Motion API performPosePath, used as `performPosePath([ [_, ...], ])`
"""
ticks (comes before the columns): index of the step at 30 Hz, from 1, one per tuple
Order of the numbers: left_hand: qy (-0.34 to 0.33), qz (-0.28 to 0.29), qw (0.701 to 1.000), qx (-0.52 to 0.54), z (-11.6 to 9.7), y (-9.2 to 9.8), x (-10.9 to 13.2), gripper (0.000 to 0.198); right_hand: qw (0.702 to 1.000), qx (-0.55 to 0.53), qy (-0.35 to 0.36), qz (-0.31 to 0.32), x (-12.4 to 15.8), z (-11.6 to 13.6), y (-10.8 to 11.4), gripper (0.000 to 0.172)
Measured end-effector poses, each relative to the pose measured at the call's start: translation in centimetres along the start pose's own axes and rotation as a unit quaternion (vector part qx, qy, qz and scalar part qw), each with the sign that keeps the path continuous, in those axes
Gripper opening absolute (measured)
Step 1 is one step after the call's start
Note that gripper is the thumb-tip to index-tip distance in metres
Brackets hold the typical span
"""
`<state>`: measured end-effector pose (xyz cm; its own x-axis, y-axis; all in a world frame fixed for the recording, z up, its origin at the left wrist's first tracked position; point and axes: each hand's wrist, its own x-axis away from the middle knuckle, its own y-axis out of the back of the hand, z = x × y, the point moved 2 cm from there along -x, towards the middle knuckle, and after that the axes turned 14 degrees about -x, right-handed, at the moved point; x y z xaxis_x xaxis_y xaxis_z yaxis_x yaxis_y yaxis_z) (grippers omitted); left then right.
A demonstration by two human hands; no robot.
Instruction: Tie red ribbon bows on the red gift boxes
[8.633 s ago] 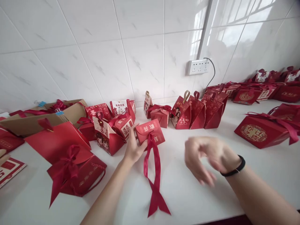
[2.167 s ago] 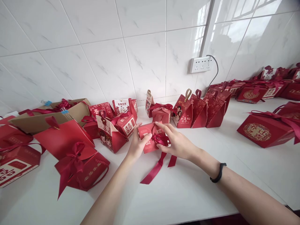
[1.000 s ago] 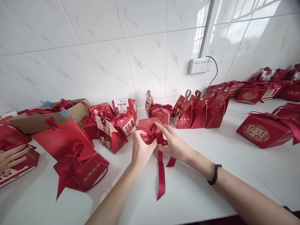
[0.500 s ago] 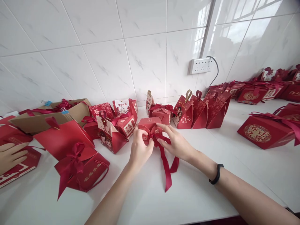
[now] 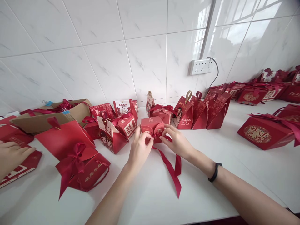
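Note:
A small red gift box point(image 5: 152, 122) with gold print stands on the white table between my hands. A dark red ribbon point(image 5: 172, 172) is crossed at its front, and the long tails trail over the tabletop towards me. My left hand point(image 5: 141, 144) holds the box's left side, thumb and forefinger pinching the ribbon at the crossing. My right hand point(image 5: 176, 140) is at the right side, its thumb and fingers closed on a piece of the ribbon. The fingertips cover part of the crossing, so how it is tied cannot be made out.
Another person's hand point(image 5: 12, 159) rests on a red box at the far left. A red box with a bow point(image 5: 76, 159) lies nearby, before a cardboard tray point(image 5: 30, 123) of ribbons. Handled boxes point(image 5: 198, 112) stand behind; another large box point(image 5: 264, 131) is at right.
My right hand has drawn in from the ribbon to the box's right side. The ribbon tails have swung right and nearer me. At the far left, the other person's hand has shifted slightly.

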<state>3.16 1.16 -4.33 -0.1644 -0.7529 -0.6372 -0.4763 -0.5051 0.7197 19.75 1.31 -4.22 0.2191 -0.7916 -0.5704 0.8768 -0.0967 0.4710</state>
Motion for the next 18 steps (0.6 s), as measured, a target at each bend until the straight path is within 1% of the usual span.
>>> performPosePath([
  [2, 0.010, 0.004, 1.000, 0.027, 0.3, 0.2, -0.2, 0.008, 1.000, -0.006, -0.001, -0.005, -0.1, -0.2, 0.1, 0.013],
  [7, 0.047, 0.013, 0.993, 0.104, 0.8, 0.5, -0.4, 0.006, 1.000, -0.026, 0.003, -0.009, -0.2, -0.6, 0.3, 0.012],
  [10, 0.060, 0.012, 0.994, 0.092, 1.0, 0.8, -0.5, 0.009, 0.999, -0.031, 0.009, -0.031, -0.3, -0.6, 0.5, 0.013],
  [14, 0.056, 0.001, 0.997, 0.051, 1.3, 1.3, -0.7, 0.015, 0.997, -0.029, 0.017, -0.075, -0.6, -0.3, 1.1, 0.013],
  [18, 0.058, 0.012, 0.998, 0.026, 1.5, 1.7, -1.0, 0.016, 0.995, -0.042, 0.006, -0.092, -0.6, 0.1, 1.8, 0.009],
])
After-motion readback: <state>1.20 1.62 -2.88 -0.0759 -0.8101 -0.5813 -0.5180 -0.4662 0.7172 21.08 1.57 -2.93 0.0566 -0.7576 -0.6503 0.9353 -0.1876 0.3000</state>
